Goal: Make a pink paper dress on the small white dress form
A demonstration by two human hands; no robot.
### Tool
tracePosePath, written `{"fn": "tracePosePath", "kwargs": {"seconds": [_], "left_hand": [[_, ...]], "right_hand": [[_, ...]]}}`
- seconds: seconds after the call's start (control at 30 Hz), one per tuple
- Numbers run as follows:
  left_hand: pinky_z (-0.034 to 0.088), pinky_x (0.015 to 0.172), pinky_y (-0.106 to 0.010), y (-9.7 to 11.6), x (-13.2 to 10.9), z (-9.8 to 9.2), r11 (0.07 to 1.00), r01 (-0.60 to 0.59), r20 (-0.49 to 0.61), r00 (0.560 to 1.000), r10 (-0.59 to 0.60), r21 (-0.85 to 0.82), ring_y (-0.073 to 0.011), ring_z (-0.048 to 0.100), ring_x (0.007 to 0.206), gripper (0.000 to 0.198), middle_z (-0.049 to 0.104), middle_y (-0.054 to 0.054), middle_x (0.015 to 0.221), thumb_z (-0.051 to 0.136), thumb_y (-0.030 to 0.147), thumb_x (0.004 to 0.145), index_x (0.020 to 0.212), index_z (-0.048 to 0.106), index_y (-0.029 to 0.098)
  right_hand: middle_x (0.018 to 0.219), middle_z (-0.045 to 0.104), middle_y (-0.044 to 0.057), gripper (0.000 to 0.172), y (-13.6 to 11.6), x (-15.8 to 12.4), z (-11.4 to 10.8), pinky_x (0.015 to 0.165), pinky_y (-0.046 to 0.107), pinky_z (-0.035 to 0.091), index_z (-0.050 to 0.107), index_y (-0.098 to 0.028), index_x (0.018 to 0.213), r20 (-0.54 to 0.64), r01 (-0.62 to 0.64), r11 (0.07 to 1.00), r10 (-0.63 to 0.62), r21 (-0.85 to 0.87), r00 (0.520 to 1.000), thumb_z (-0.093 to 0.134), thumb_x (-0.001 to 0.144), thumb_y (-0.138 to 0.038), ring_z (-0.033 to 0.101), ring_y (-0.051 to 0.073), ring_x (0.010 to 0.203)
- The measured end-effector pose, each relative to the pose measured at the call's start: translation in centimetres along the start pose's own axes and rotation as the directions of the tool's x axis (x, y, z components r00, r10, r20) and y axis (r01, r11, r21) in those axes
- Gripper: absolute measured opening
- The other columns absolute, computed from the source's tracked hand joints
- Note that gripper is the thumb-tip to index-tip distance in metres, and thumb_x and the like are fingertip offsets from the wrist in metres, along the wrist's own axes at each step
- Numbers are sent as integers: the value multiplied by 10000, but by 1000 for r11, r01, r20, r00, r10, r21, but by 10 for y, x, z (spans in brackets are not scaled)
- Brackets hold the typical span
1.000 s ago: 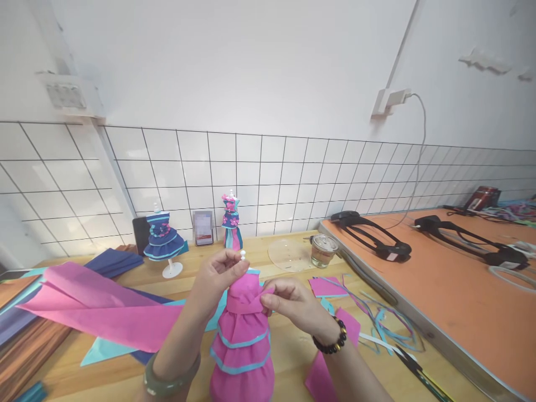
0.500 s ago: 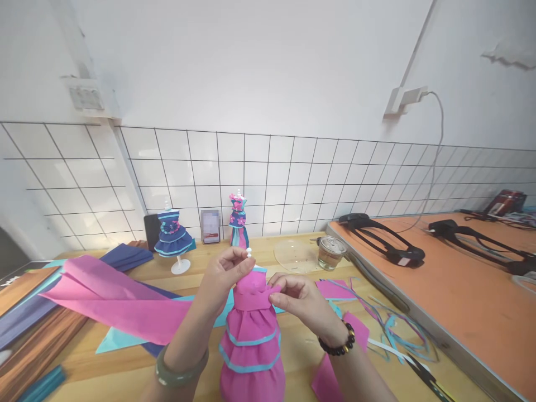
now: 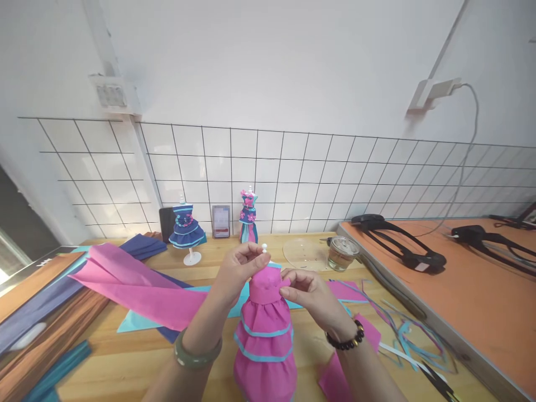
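Observation:
A small dress form wears a pink tiered dress [image 3: 265, 329] with light blue trim, standing upright in front of me. My left hand [image 3: 245, 267] is closed at its upper left edge, thumb and fingers just beside the white neck knob [image 3: 264, 247]. At the waist a pink strip [image 3: 264, 295] wraps around the bodice. Its free end is pinched between the thumb and fingers of my right hand [image 3: 307, 290], on the right side of the dress. The back of the form is hidden.
Pink crepe-like sheets [image 3: 142, 296] and blue ones lie left. Behind stand a navy dress form [image 3: 185, 229], a phone [image 3: 221, 221] and a decorated form [image 3: 248, 215]. Right are a glass jar [image 3: 342, 254], thin strips [image 3: 406, 335], scissors [image 3: 438, 382] and black headsets [image 3: 397, 245] on an orange surface.
The whole view has shifted, so the scene sits further right in the picture. Both hands keep their hold on the form and the strip; the strip's end now lies closer to the waist.

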State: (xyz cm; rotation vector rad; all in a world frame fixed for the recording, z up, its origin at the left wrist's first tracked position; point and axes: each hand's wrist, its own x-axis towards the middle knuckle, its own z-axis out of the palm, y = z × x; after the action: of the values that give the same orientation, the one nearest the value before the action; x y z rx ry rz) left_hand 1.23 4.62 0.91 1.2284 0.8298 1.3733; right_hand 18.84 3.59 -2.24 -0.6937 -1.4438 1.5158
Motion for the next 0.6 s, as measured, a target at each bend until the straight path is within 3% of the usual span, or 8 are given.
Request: {"fn": "tracePosePath", "kwargs": {"seconds": [0.17,0.33,0.5,0.6], "left_hand": [[415,634,-237,1,-1,2,1000,-10,26,1000,10,19,-119,517,650,252,582,3,662,771,358,618,683,636,155],[415,654,-241,1,-1,3,1000,-22,65,998,22,4,-123,531,669,231,601,-2,680,763,347,636,682,647,152],[427,687,-253,-3,-1,-3,1000,-15,92,996,16,-11,-139,547,702,213,618,-18,710,724,356,696,755,670,159],[449,739,-283,-2,-1,-4,999,-1,132,991,7,-46,-178,586,778,232,662,-51,786,704,389,712,780,688,167]], "right_hand": [[668,570,-20,286,2,1,-2,591,225,433,587,-165,675,-26,-76,997,75,-14,997,800,630,-350,496,94,609],[642,520,-45,328,2,1,-2,566,210,394,533,-167,679,-23,-76,996,75,-43,997,801,631,-351,459,78,587],[784,552,-13,357,3,0,-10,629,226,410,576,-184,821,10,8,999,-7,-48,1000,807,627,-375,500,105,699],[906,608,46,370,2,0,-14,746,288,438,602,-194,936,-10,65,996,-65,-53,998,689,735,-492,550,163,858]]}}
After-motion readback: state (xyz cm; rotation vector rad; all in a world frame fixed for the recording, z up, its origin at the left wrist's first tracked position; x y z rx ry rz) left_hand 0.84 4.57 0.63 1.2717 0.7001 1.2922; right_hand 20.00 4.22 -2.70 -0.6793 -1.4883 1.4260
